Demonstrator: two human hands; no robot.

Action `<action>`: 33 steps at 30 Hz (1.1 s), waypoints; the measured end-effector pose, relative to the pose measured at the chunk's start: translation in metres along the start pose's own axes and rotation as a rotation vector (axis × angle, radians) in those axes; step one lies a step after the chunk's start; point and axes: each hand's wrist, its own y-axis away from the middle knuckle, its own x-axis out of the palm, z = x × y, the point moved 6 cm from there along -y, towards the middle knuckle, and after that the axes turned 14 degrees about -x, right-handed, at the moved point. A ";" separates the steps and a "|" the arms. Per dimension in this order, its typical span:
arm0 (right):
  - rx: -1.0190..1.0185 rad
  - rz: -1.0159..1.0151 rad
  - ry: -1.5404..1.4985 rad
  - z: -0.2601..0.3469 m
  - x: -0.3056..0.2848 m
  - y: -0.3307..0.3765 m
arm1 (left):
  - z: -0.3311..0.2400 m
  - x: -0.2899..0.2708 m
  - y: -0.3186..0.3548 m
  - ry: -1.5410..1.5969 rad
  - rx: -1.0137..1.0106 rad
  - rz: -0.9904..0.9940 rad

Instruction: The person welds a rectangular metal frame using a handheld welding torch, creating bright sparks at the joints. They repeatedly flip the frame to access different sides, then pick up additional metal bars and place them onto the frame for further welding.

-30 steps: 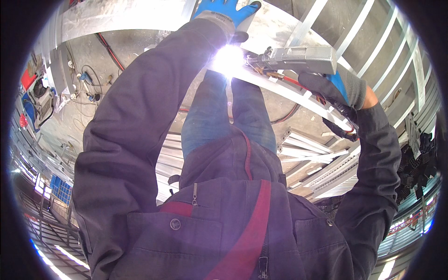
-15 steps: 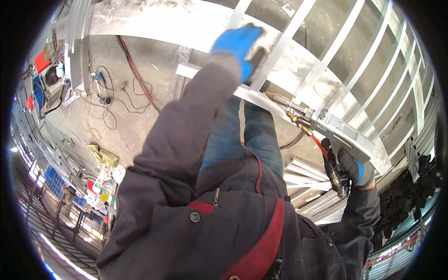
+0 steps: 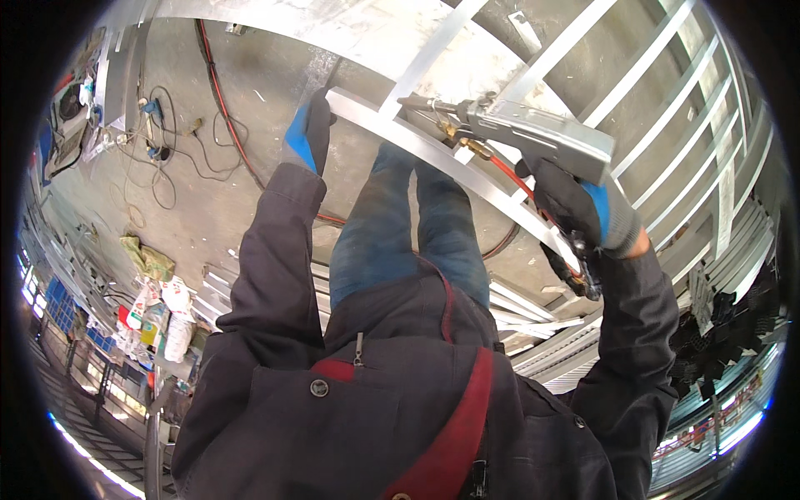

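Across the space before my legs lies a ladder-like metal frame [image 3: 392,127] of pale bars, its near rail running from upper left to lower right. My left hand [image 3: 309,135], in a grey and blue glove, is closed around the left end of that rail. My right hand [image 3: 575,200], gloved alike, grips a boxy silver welding gun [image 3: 542,132] above the frame. The gun's narrow nozzle points left, close to where a crossbar meets the near rail. Brass fittings and a red hose [image 3: 510,173] hang below the gun; my right fingers partly hide its handle.
A curved pale sheet-like surface [image 3: 333,25] lies beyond the near rail. Red and black hoses [image 3: 218,92] and tangled cables [image 3: 158,133] run over the floor at left. Bags and cloths [image 3: 158,300] sit at lower left. Metal profiles [image 3: 525,317] are stacked behind my legs.
My left hand has come back from over the frame to the left end of its near rail and closed there. The welding gun has moved left and away from me, in my right hand.
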 end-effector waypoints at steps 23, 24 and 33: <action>-0.053 0.133 0.125 -0.021 0.009 -0.045 | -0.010 0.003 0.000 -0.130 -0.143 0.022; -0.050 0.133 0.132 -0.022 0.008 -0.046 | -0.009 0.003 0.000 -0.124 -0.162 0.018; -0.114 0.139 0.179 -0.018 0.009 -0.048 | -0.011 0.004 0.001 -0.076 -0.140 0.027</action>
